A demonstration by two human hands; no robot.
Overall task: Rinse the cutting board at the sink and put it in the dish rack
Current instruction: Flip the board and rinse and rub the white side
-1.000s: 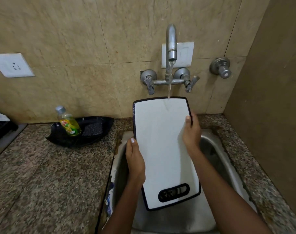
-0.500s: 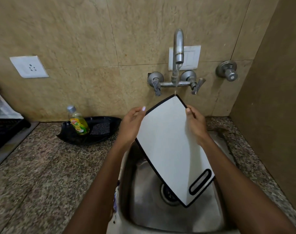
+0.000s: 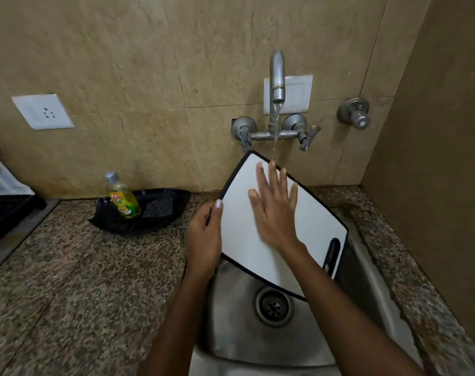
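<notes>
A white cutting board [image 3: 316,226] with a black rim and a slot handle at its right end is held tilted over the steel sink [image 3: 230,308]. My left hand [image 3: 203,237] grips the board's left edge. My right hand [image 3: 275,210] lies flat on the board's face, fingers spread, holding nothing. Water runs from the tap [image 3: 277,77] onto the board's top edge near my fingertips. A black dish rack [image 3: 3,213] shows partly at the far left edge.
A green dish soap bottle [image 3: 122,199] leans in a black tray [image 3: 146,213] with a scrubber on the granite counter [image 3: 81,280]. A second valve [image 3: 355,115] is on the wall at right. The drain [image 3: 273,306] is visible below the board.
The board has turned so its handle end points right. My right hand left the board's edge and now lies flat on its face. My left hand moved lower along the left edge.
</notes>
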